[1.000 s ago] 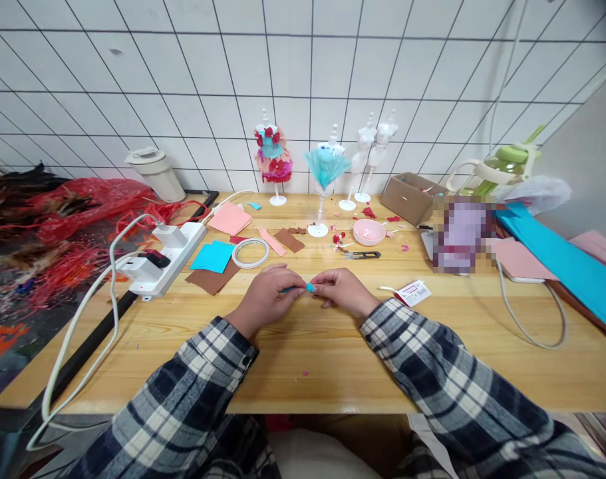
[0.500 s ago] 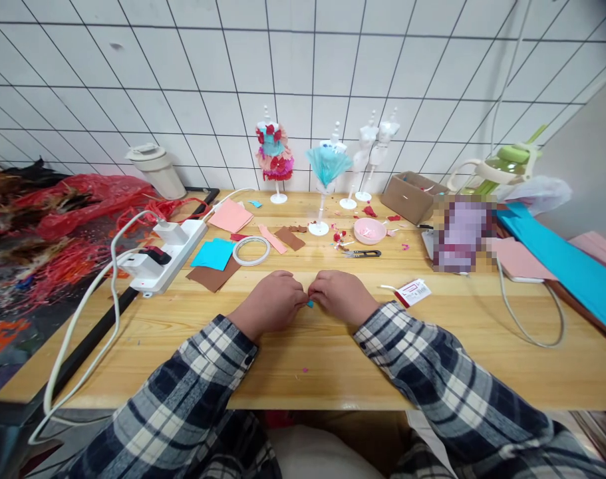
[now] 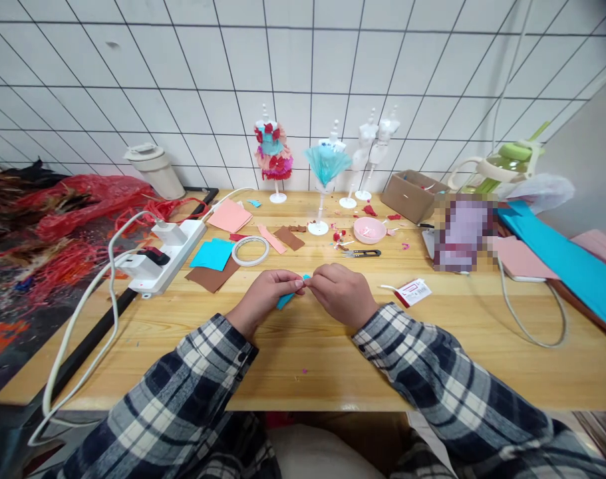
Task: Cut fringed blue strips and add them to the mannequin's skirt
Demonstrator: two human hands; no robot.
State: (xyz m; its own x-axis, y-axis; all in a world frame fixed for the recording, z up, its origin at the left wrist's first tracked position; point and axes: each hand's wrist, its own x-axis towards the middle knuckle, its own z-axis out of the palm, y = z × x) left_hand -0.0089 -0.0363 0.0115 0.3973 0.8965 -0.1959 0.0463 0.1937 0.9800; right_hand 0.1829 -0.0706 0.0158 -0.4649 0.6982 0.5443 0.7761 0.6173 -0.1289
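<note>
Paper [image 3: 285, 301], a narrow blue strip, is between my two hands, over the wooden table [image 3: 303, 362]. My left hand [image 3: 267, 293] pinches it between thumb and fingers, and its lower end pokes out beneath them. My right hand [image 3: 340, 293] curls in from the other side, its fingertips closed on the upper end; I cannot see that thumb. Beyond my left hand lie a white ring of tape [image 3: 251, 263] and some blue squares [image 3: 211, 255] on a brown sheet [image 3: 207, 277]. Dark-handled snips [image 3: 368, 253] lie past my right hand. Farther back, a dress form [image 3: 327, 163] in sheer blue fabric stands left of a pink bowl [image 3: 369, 239].
</note>
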